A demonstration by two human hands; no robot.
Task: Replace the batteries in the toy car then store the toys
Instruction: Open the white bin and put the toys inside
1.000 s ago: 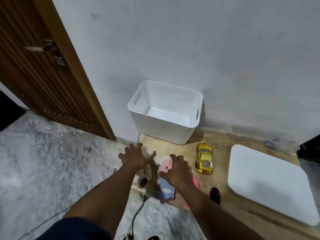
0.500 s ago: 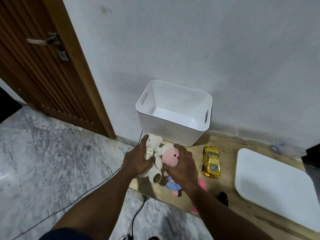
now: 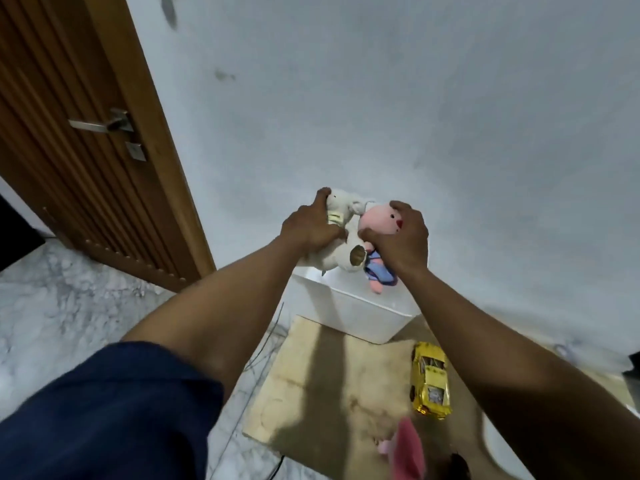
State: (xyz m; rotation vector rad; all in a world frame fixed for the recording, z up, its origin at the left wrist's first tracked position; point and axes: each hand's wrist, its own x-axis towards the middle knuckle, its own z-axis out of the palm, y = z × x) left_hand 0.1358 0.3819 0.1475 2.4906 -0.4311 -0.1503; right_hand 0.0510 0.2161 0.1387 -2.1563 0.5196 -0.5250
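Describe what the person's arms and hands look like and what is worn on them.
The left hand and right hand are bare: no gloves, rings or watch visible. The left arm wears a dark blue short sleeve on the upper arm, forearm uncovered. The right arm shows no sleeve within the frame.

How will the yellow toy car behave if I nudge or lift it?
Probably rolls: the yellow toy car sits on its wheels on the flat wooden board. Its glossy shell looks rigid and maybe slick, so take a firm side grip.
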